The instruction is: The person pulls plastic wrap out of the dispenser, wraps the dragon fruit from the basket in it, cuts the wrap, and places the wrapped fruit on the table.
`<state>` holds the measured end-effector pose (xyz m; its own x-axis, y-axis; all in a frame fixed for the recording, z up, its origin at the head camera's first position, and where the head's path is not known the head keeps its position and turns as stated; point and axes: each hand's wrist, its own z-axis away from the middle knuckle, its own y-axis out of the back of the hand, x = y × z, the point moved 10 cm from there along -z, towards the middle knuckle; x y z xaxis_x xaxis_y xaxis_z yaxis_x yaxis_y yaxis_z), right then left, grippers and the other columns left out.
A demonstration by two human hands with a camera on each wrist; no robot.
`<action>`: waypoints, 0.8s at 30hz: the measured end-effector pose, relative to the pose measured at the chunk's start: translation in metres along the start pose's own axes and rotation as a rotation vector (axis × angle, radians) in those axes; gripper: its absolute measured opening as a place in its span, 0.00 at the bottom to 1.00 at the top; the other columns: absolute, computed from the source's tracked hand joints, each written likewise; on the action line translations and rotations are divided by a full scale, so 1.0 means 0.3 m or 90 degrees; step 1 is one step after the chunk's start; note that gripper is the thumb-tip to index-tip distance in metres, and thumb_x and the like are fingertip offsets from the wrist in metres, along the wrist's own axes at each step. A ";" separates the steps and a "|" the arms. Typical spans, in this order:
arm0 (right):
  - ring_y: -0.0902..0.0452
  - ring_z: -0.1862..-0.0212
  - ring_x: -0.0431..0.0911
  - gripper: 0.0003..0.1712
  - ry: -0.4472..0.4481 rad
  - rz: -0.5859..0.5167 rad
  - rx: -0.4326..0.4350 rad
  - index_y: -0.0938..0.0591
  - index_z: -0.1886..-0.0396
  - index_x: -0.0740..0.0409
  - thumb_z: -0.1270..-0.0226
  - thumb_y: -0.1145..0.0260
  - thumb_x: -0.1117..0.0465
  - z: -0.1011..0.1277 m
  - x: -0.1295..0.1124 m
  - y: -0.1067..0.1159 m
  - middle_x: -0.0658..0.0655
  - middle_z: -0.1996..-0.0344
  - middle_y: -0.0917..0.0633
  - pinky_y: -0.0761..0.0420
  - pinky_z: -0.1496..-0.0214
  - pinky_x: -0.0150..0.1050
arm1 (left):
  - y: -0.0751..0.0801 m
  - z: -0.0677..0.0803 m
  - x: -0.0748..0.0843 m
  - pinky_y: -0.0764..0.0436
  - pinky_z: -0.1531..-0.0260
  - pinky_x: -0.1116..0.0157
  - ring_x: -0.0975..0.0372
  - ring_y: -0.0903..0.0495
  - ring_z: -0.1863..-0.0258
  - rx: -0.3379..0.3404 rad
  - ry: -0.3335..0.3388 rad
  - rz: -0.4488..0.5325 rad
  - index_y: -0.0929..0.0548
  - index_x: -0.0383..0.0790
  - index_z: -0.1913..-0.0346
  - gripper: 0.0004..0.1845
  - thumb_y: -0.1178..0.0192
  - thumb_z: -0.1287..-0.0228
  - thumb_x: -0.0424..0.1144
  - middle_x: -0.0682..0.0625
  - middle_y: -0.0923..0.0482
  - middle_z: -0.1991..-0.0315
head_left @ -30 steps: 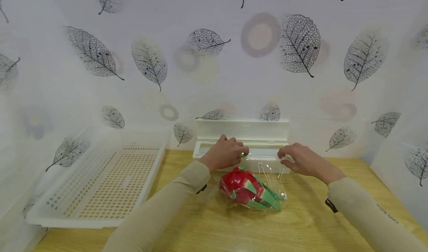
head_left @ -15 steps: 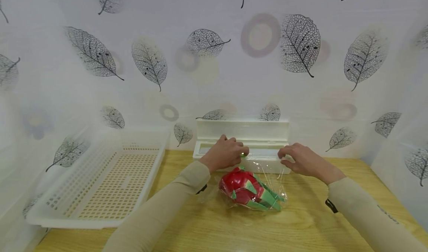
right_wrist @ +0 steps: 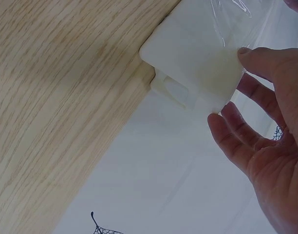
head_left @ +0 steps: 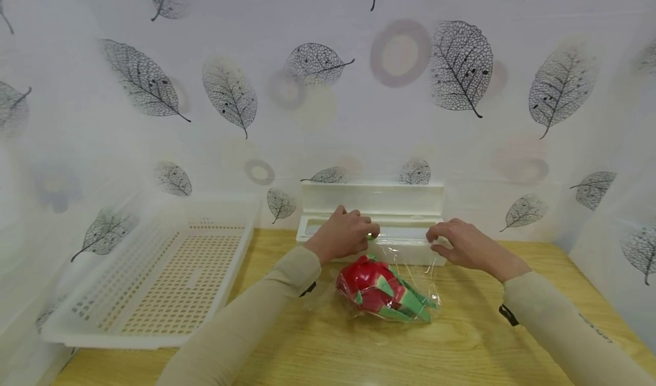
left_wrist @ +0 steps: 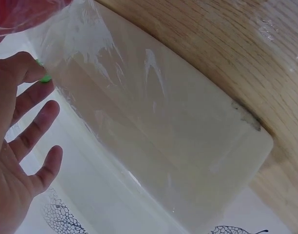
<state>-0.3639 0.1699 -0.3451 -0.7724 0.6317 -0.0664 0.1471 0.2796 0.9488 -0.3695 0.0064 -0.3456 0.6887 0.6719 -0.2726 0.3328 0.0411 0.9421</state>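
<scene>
A white cling film dispenser (head_left: 410, 253) stands at the back of the table with its lid (head_left: 372, 199) raised. My left hand (head_left: 344, 235) pinches a small green slide cutter (left_wrist: 46, 77) at the dispenser's front edge, between thumb and forefinger; the other fingers are spread. With thumb on the front face and fingers at the rim, my right hand (head_left: 468, 249) grips the right end of the dispenser (right_wrist: 202, 63). Clear cling film (left_wrist: 154, 73) runs from that edge down over the front. Before it lies a red and green dragon fruit (head_left: 371, 286), covered by the film.
To the left, a white perforated plastic basket (head_left: 225, 295) sits on the wooden table (head_left: 461, 346). Behind the dispenser hangs a pale leaf-patterned sheet (head_left: 338, 124), which also covers the sides.
My left hand has shifted very slightly to the left along the dispenser edge. The right hand, film and dragon fruit look unchanged.
</scene>
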 end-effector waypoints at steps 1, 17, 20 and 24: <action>0.15 0.62 0.48 0.09 0.000 0.000 0.001 0.15 0.61 0.51 0.38 0.27 0.67 0.000 -0.001 0.000 0.47 0.64 0.11 0.17 0.52 0.54 | -0.001 0.001 -0.001 0.18 0.47 0.54 0.62 0.15 0.54 -0.002 0.001 0.002 0.16 0.60 0.46 0.12 0.43 0.27 0.44 0.62 0.12 0.51; 0.15 0.62 0.48 0.09 0.003 -0.007 0.006 0.14 0.61 0.52 0.39 0.27 0.68 0.000 0.012 -0.003 0.48 0.64 0.11 0.17 0.52 0.55 | -0.002 0.010 -0.016 0.18 0.49 0.55 0.62 0.15 0.55 0.014 0.002 0.026 0.16 0.60 0.47 0.11 0.41 0.27 0.45 0.59 0.14 0.53; 0.14 0.61 0.49 0.08 -0.004 -0.008 0.000 0.14 0.61 0.52 0.38 0.27 0.67 0.000 0.015 -0.007 0.48 0.63 0.11 0.18 0.51 0.55 | -0.003 0.010 -0.013 0.18 0.49 0.55 0.63 0.15 0.56 0.014 0.001 0.024 0.16 0.59 0.48 0.10 0.41 0.27 0.45 0.59 0.14 0.53; 0.14 0.61 0.49 0.08 -0.010 -0.008 -0.003 0.14 0.61 0.52 0.38 0.27 0.67 0.001 0.016 -0.008 0.48 0.63 0.11 0.17 0.51 0.55 | -0.005 0.010 -0.013 0.18 0.49 0.55 0.63 0.15 0.56 0.009 0.004 0.026 0.16 0.58 0.48 0.10 0.41 0.27 0.44 0.59 0.14 0.53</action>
<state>-0.3677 0.1724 -0.3478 -0.7640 0.6398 -0.0835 0.1343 0.2842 0.9493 -0.3707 0.0014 -0.3466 0.6981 0.6770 -0.2333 0.3140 0.0033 0.9494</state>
